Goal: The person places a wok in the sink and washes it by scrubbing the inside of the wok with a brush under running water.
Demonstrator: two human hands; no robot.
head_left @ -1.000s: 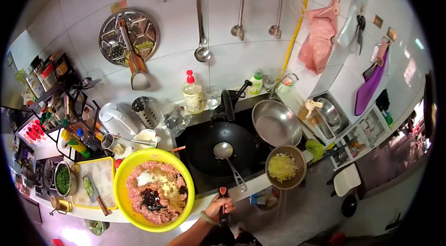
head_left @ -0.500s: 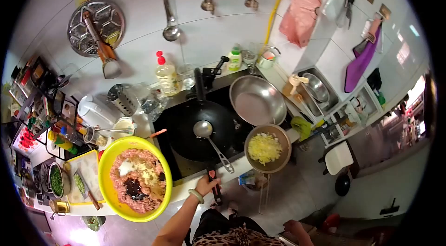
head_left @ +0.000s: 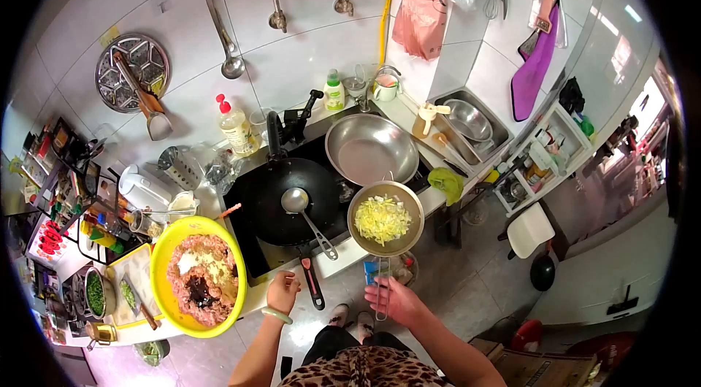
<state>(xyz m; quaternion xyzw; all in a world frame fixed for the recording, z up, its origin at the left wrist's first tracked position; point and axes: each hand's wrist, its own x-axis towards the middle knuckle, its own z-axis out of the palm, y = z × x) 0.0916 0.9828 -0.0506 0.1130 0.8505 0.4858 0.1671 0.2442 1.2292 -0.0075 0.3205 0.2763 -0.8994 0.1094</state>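
My left hand (head_left: 283,292), with a bracelet at the wrist, is off the wok handle, just left of it, with loosely curled fingers and nothing in them. My right hand (head_left: 396,302) is at the wire handle of a strainer bowl (head_left: 419,206) holding chopped pale yellow vegetable (head_left: 382,218); its fingers are apart and a firm grip does not show. A black wok (head_left: 257,201) sits on the stove with a metal ladle (head_left: 295,200) in it. Left of it stands a yellow basin (head_left: 162,301) of minced meat (head_left: 212,299) with white and dark seasonings.
A steel bowl (head_left: 372,150) stands behind the strainer. On the left are a cutting board (head_left: 135,270) with a knife (head_left: 149,316), a pot of chopped greens (head_left: 95,292) and a kettle (head_left: 146,190). A soap bottle (head_left: 237,130) is by the wall; a sink (head_left: 496,135) is at right.
My left hand has let go of the wok handle and moved left. My right hand has come up from the lower right to the strainer's handle. The view has shifted.
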